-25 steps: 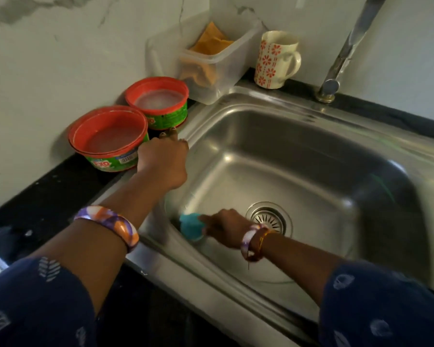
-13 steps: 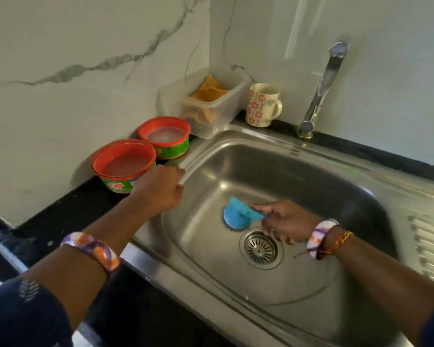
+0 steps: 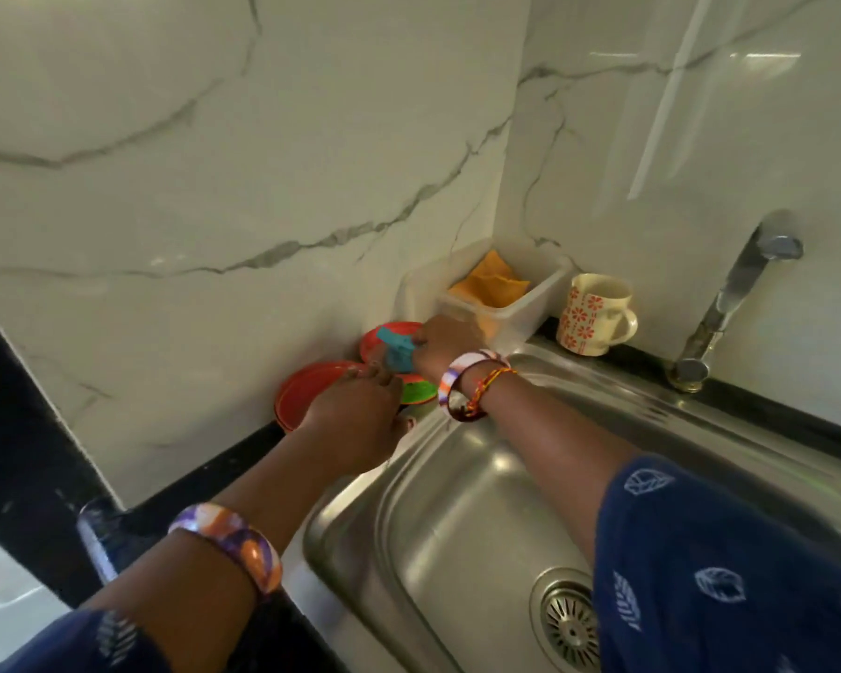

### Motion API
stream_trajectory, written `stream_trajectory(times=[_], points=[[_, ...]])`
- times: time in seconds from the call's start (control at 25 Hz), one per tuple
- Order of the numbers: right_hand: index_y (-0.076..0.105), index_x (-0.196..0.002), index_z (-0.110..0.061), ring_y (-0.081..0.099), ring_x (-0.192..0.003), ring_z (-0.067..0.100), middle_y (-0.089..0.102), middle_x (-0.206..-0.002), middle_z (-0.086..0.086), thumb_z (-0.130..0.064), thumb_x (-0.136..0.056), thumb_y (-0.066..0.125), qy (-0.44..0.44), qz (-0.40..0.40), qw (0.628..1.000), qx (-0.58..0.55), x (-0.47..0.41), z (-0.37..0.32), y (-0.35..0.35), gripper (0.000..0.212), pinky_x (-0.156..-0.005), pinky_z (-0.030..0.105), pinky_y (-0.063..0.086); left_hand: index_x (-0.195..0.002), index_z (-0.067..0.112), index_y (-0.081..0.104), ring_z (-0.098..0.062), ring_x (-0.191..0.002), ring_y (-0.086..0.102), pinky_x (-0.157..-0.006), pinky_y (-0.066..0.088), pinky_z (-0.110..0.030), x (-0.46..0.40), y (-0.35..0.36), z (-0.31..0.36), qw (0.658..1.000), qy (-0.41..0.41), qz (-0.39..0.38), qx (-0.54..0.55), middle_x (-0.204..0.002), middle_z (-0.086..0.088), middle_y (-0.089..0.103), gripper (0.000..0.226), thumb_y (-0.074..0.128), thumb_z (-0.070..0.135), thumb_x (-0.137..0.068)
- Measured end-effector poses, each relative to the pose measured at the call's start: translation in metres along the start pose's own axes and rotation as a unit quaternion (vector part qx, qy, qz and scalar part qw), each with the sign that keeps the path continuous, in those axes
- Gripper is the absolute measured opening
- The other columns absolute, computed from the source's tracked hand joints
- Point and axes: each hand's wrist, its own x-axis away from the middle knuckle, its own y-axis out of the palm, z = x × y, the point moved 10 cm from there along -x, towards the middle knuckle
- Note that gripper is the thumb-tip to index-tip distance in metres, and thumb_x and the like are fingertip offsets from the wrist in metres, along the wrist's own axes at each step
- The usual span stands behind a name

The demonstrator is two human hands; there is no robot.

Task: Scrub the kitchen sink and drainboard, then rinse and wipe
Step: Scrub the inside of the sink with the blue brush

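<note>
1. Sink (image 3: pixel 457 517): a stainless-steel basin is sitting in a black counter (image 3: pixel 30 459), with its drain strainer (image 3: pixel 566 619) showing at the lower edge of the view.
2. Right hand (image 3: pixel 445 344): it is gripping a blue scrubber (image 3: pixel 396 352) and holding it over the farther red tub (image 3: pixel 384 340), just beyond the sink's left rim. Half a second ago this hand and scrubber were down in the basin beside the drain.
3. Left hand (image 3: pixel 355 420): it is resting at the sink's left rim with fingers curled against the nearer red tub (image 3: pixel 312 391); whether it is gripping the tub cannot be told. It was at this same rim before.
4. Labels: the green band on the tubs is too blurred and hidden for any writing to be read.
5. Behind the sink's far left corner, a clear plastic box (image 3: pixel 501 303) is holding an orange cloth (image 3: pixel 491 286); a cream mug (image 3: pixel 593 315) with red flowers is standing beside it.
6. A steel tap (image 3: pixel 729 303) is rising behind the sink's back rim.
7. White marble-veined wall panels (image 3: pixel 214 187) are meeting in a corner above the box.
</note>
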Motion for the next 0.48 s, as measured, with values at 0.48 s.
stream_trajectory(times=[0.48], points=[[0.066, -0.109, -0.006, 0.059, -0.102, 0.028, 0.063, -0.104, 0.015, -0.02, -0.09, 0.051, 0.023, 0.023, 0.999, -0.029, -0.026, 0.039, -0.003, 0.029, -0.079, 0.028, 0.044, -0.135, 0.009, 0.04, -0.023, -0.133, 0.038, -0.109, 0.031, -0.033, -0.006, 0.002, -0.004, 0.998, 0.018, -0.024, -0.059, -0.143, -0.008, 0.04, 0.047, 0.03, 0.038, -0.099]])
